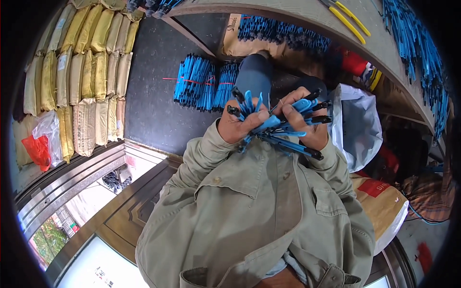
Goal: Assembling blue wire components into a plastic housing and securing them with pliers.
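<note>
Both my hands are raised in front of my jacket, above my knees. My left hand (238,124) is closed around a loose bunch of slim blue plastic pieces with black ends (269,124), its thumb pressed across them. More pieces of the same kind (306,105) fan out from my right hand (311,130), whose thumb and fingers close on them. The pieces cross between the two hands, pointing several ways. A thin strand (275,104) shows near my right fingertips; I cannot make out what it is.
Tied bundles of blue pieces (194,82) stand on the dark floor ahead. A bench (307,10) arches overhead right, with yellow-handled pliers (349,19) and a blue heap (418,43). A white bag (357,127) is at my right; stacked sacks (81,77) are at left.
</note>
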Available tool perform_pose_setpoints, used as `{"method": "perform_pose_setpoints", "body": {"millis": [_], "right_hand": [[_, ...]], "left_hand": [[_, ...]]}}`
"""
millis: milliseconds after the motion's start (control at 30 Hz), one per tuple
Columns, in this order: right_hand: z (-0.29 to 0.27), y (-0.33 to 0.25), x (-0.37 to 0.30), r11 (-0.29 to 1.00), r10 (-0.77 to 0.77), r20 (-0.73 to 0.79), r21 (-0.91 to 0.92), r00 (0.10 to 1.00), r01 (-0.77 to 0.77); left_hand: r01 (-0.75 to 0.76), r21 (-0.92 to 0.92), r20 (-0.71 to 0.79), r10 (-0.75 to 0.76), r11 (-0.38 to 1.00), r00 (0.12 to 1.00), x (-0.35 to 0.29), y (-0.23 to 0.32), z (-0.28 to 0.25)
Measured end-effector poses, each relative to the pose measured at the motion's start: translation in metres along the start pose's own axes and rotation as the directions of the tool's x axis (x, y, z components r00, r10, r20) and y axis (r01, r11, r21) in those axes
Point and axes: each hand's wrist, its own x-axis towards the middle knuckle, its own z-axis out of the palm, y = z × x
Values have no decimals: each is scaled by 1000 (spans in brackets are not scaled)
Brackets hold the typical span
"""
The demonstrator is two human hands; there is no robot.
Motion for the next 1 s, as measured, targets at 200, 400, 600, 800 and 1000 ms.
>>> {"method": "perform_pose_setpoints", "body": {"millis": [200, 400, 600, 800, 1000], "right_hand": [[2, 9, 18, 987, -114, 23, -112, 993, 116], [2, 20, 33, 989, -105, -65, -108, 992, 98], [-4, 23, 36, 994, 44, -15, -100, 999, -45], [-43, -28, 88, 973, 49, 536, -215, 843, 80], [-146, -100, 275, 868, -125, 123, -468, 984, 169]], "left_hand": [[-60, 167, 257, 15, 984, 966, 15, 4, -16], [-154, 169, 88, 141, 973, 986, 32, 14, -9], [-120, 203, -31, 129, 972, 991, 39, 19, -13], [-73, -143, 307, 114, 987, 945, 55, 2, -64], [-160, -106, 340, 187, 981, 921, 66, 10, -59]]}}
